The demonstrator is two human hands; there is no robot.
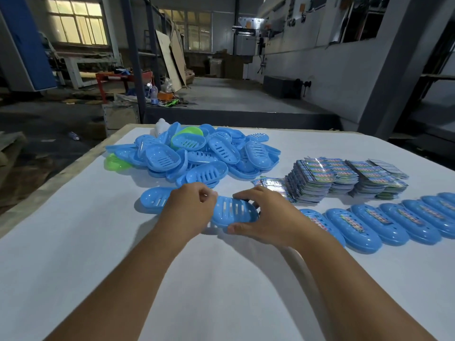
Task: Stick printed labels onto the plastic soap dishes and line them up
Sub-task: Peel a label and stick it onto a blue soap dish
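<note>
A blue slotted soap dish [234, 211] is held just above the white table between both hands. My left hand [190, 209] pinches its left end with curled fingers. My right hand [267, 217] grips its right side, thumb on the near rim and fingers over the far rim. Another blue dish [154, 200] lies flat to the left, partly hidden by my left hand. A row of labelled blue dishes [384, 222] overlaps rightward toward the table's right edge. Stacks of printed labels [327, 178] sit behind that row.
A heap of loose blue soap dishes [197, 156] with two green ones [115, 162] lies at the back left of the white table [221, 279]. A few loose labels [269, 183] lie beside the stacks. Beyond the far edge is a dim workshop floor.
</note>
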